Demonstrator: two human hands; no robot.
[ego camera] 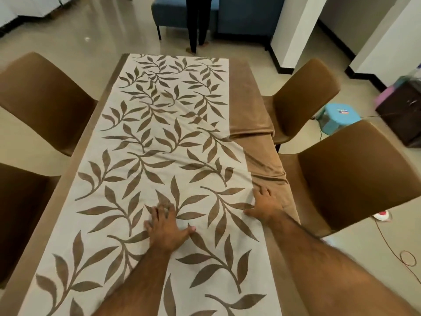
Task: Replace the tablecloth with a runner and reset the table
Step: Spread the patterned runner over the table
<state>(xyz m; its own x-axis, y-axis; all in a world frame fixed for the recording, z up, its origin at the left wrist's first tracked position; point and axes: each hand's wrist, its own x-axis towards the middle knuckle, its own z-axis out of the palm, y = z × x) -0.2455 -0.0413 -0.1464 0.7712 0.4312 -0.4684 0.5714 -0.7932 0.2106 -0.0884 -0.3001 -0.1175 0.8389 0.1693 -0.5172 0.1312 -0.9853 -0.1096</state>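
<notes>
While the left hand [166, 226] pins the leaf-patterned runner [159, 156] flat mid-table, both grips splayed and clasping nothing, the right hand [266, 206] should sweep its edge outward over the bunched brown tablecloth [262, 156], judging alignment.

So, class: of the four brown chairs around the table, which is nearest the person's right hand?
The near chair on the right, close beside the right hand; the other three stand farther off.

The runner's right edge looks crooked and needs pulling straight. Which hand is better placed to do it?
The right hand. It lies flat at the runner's right edge, where that edge bulges over the rumpled brown cloth. The left hand presses mid-runner, well placed to anchor it.
</notes>
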